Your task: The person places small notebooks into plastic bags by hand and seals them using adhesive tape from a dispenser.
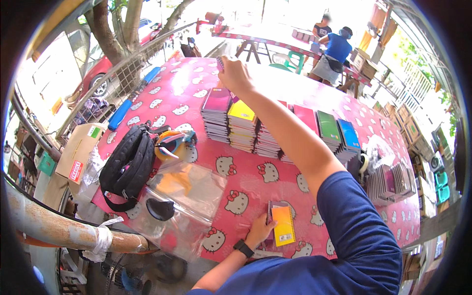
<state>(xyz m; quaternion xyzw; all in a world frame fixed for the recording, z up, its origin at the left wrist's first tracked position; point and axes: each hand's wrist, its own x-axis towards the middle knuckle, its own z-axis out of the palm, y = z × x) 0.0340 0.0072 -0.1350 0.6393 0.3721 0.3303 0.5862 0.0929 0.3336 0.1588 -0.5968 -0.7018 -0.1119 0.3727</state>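
My left hand (260, 231), a dark watch on its wrist, grips the left edge of a small stack of spiral notebooks near the front of the table, a yellow notebook (283, 224) on top. My right arm reaches over a row of notebook stacks to the far side. There my right hand (236, 77) is closed on a spiral notebook (220, 63), of which only a dark edge shows. The row holds a purple stack (216, 101), a yellow stack (241, 111), a red stack (306, 118), a green stack (328, 126) and a blue stack (348, 133). My forearm hides part of it.
A pink patterned cloth (246, 182) covers the table. At left lie a black bag (129, 164), clear plastic bags (196, 196), a cardboard box (78, 150) and a blue roll (120, 114). More notebooks (388, 184) stand at right. Two people (339, 46) are at a far table.
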